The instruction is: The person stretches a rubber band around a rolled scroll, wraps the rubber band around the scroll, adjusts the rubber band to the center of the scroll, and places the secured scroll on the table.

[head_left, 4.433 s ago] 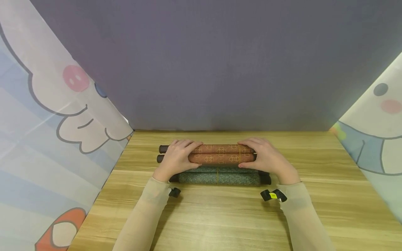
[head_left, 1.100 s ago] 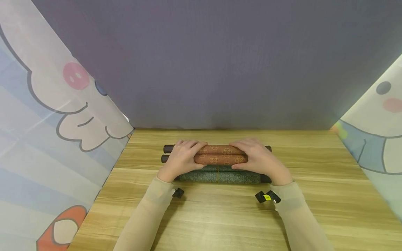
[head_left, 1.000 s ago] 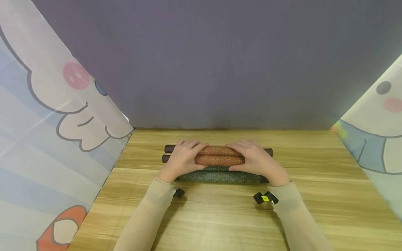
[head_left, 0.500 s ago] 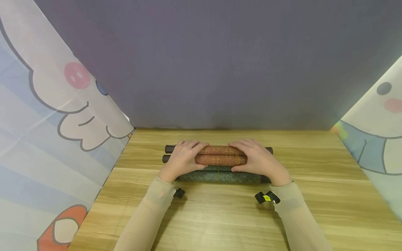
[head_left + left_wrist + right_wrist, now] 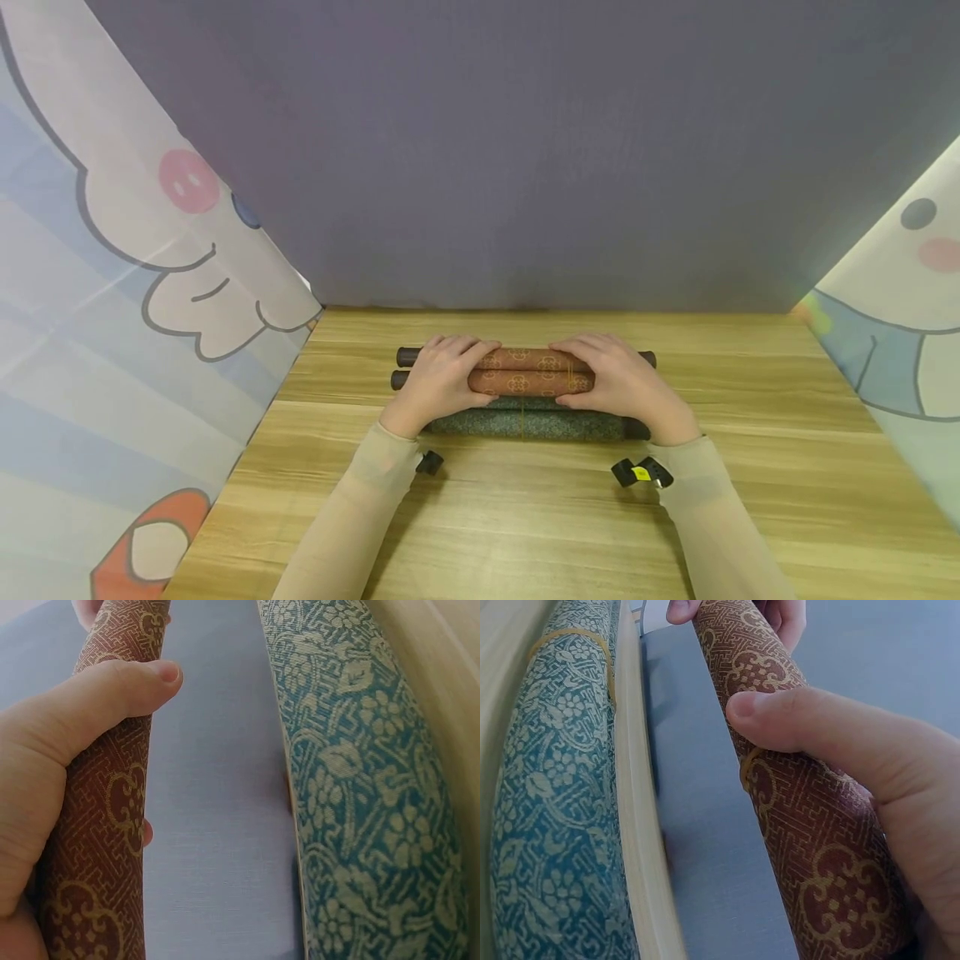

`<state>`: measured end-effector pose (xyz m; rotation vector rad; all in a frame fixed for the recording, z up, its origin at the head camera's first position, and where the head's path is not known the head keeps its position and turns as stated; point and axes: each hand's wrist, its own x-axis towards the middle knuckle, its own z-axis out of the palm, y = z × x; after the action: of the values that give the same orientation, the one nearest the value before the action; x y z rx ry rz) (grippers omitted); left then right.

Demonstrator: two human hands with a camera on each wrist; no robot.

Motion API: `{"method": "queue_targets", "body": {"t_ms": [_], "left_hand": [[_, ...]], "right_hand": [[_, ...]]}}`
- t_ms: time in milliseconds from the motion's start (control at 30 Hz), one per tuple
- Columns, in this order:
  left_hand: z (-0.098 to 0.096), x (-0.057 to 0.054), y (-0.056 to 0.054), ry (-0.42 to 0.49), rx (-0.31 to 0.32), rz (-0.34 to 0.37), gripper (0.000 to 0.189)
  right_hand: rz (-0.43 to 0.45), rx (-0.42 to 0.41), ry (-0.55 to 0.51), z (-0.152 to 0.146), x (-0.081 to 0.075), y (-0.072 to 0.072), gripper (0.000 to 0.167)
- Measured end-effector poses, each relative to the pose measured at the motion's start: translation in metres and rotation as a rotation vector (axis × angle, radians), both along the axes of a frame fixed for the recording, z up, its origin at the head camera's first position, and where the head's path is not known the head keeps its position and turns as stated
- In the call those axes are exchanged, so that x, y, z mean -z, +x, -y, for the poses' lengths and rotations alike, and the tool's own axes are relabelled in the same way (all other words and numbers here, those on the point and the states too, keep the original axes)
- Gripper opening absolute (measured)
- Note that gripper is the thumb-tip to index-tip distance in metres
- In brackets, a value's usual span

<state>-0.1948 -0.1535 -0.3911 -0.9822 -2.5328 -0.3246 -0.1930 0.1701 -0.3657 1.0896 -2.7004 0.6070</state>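
A red-brown scroll [image 5: 528,382] with gold medallions, wound into two parallel rolls with dark end knobs, lies across both hands. My left hand [image 5: 437,382] grips it towards its left end, thumb on the near roll and fingers over the far side. Likewise my right hand [image 5: 622,383] holds it towards the right, beside a thin yellow band [image 5: 748,769]. A teal-green floral scroll [image 5: 536,424] rests on the table just nearer the body, partly overlapped by the red one in the head view. Both wrist views show a gap between the red scroll and the green scroll [image 5: 364,795].
The wooden table [image 5: 525,517] ends at a plain grey backdrop [image 5: 525,167]. Cartoon-printed sheets [image 5: 97,333] hang at the left and right sides. A black wrist strap piece [image 5: 641,473] juts from each sleeve.
Over the past seconds the red scroll has shifted slightly right, with the left hand moving along. The right hand has come inward, exposing the right knob. The green scroll stays put.
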Motion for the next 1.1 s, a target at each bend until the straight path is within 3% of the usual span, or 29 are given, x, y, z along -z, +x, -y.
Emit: {"method": "queue_targets", "body": {"t_ms": [233,500,900,1100], "left_hand": [[0.002,-0.003,0.0,-0.02,0.011,0.005,0.089],[0.016,-0.004,-0.005,-0.023,-0.054,0.073,0.086],[0.022,0.001,-0.011,0.011,0.004,-0.018,0.085],[0.025,0.002,-0.013,0.032,0.004,-0.038,0.083]], "right_hand": [[-0.037,-0.028,-0.034,-0.005,0.002,-0.002,0.079],[-0.027,0.005,-0.036,-0.017,-0.003,-0.003,0.08],[0.029,0.044,-0.032,-0.024,-0.004,-0.003,0.088],[0.055,0.078,-0.043,-0.034,-0.006,-0.005,0.094]]}}
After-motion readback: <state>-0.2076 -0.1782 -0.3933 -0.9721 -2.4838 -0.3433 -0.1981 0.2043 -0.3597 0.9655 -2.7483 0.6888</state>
